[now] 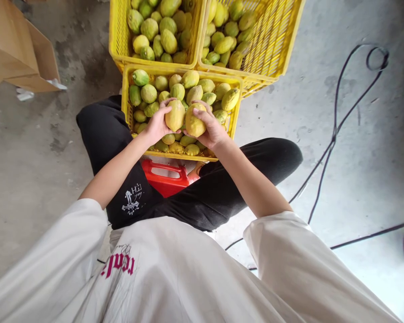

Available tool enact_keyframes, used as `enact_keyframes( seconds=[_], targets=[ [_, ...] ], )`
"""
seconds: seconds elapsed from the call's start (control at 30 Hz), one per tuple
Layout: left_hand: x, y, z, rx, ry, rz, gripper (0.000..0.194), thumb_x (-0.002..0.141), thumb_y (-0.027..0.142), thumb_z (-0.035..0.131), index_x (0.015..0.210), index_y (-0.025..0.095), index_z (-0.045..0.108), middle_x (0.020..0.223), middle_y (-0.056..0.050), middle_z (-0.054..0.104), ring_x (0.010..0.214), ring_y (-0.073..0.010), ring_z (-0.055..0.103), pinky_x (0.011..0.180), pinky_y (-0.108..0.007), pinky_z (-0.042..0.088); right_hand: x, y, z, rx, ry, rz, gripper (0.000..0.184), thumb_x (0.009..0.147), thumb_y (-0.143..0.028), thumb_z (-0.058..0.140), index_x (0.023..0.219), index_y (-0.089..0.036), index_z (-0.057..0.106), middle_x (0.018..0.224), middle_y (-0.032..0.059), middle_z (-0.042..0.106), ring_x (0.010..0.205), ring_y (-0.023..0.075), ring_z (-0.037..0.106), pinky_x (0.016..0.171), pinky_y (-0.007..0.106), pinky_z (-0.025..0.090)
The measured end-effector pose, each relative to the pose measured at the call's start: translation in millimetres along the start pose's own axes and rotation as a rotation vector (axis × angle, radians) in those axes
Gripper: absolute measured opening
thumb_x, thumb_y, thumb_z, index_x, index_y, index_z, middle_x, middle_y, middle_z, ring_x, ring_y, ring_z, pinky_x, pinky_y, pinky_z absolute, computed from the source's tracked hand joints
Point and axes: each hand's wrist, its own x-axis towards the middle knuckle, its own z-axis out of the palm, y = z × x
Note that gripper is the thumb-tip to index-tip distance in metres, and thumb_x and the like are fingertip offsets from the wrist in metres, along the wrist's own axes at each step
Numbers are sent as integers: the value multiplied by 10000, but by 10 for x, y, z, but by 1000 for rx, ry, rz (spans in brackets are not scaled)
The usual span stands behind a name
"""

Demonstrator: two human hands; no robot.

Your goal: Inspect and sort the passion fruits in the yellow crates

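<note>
My left hand [157,123] is closed round a yellow papaya [175,115], its thumb and fingers on the sides of the fruit. A second yellow papaya [195,122] is gripped in my right hand [212,128], thumb across its top. The two fruits are held side by side, nearly touching, above the near yellow crate [238,96]. That crate is filled with green and yellow papayas [190,79], some hidden beneath my hands. Most of my fingers are behind the fruits.
Beyond stand two more yellow crates, the left crate [113,33] and the right crate [284,31], both holding papayas. A red plastic stool [164,181] shows between my legs. An open cardboard box [11,45] is at left; a black cable [336,130] loops over the floor at right.
</note>
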Motion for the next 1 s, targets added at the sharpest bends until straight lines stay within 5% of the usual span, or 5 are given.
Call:
enact_keyframes(
  seconds=[0.23, 0.33, 0.57, 0.8, 1.0],
  targets=[
    [-70, -24, 17, 35, -22, -36, 662, 1087, 335, 620, 1726, 499, 571, 1562, 58, 829, 1664, -395, 592, 1383, -652, 548, 274, 416, -399, 138, 44, 68, 655, 635, -660, 992, 1103, -374, 635, 1162, -5, 751, 1164, 334, 712, 917, 549, 673],
    [-42, -44, -7, 47, -38, -50, 664, 1123, 358, 596, 1763, 525, 529, 1594, 67, 819, 1700, -399, 560, 1351, -599, 591, 347, 501, -484, 147, -4, 51, 583, 699, -764, 930, 1049, -384, 662, 1087, 5, 776, 1260, 387, 687, 967, 596, 663],
    [85, -37, -32, -18, 65, -33, 490, 1207, 291, 428, 1677, 340, 561, 1456, -3, 834, 1634, -326, 678, 1252, -570, 670, 278, 367, -334, 174, -76, -49, 638, 643, -851, 935, 1050, -400, 742, 1099, 28, 826, 1425, 404, 650, 1090, 611, 577],
    [-31, -8, -36, 12, -64, -49, 760, 1097, 420, 639, 1791, 630, 411, 1538, 157, 858, 1862, -334, 383, 1510, -626, 356, 195, 351, -352, 209, -93, 7, 814, 624, -805, 1039, 1235, -381, 706, 1145, -19, 843, 1246, 351, 717, 1073, 603, 598],
    [16, -81, -27, 63, -31, 64, 493, 1096, 427, 740, 1565, 378, 596, 1403, -16, 883, 1604, -406, 708, 1214, -573, 609, 133, 390, -356, 234, -98, 47, 827, 702, -819, 1000, 1311, -364, 673, 1133, -18, 863, 1164, 313, 775, 987, 533, 671]
  ],
)
